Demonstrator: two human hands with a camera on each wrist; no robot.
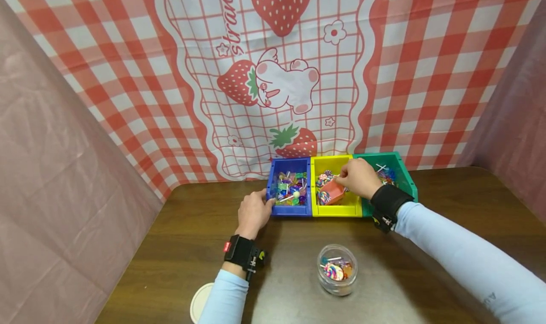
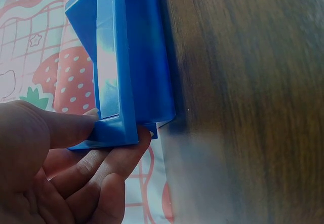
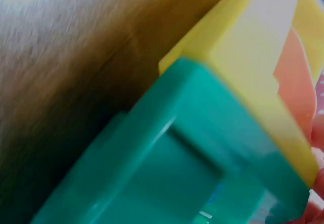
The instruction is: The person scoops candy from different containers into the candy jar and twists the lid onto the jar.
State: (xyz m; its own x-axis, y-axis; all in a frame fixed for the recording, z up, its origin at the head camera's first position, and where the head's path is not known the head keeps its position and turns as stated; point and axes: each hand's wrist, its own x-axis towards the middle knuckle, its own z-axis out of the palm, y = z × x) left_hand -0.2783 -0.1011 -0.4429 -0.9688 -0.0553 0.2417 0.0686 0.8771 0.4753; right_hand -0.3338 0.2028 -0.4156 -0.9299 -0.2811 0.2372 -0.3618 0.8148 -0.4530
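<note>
Three joined bins stand in a row in the head view: a blue bin, a yellow bin and a green bin, each with wrapped candies or lollipops inside. With thumb and fingers, my left hand grips the side edge of the blue bin, its thumb inside the rim in the left wrist view. Over the yellow bin, my right hand pinches a coral-orange scoop that lies among swirled candies. The right wrist view shows part of that scoop, with the fingers mostly cut off.
A clear jar with several candies in it stands on the wooden table, in front of the bins. A pale round lid lies partly behind the left forearm. Behind the bins hangs a strawberry-print checked cloth.
</note>
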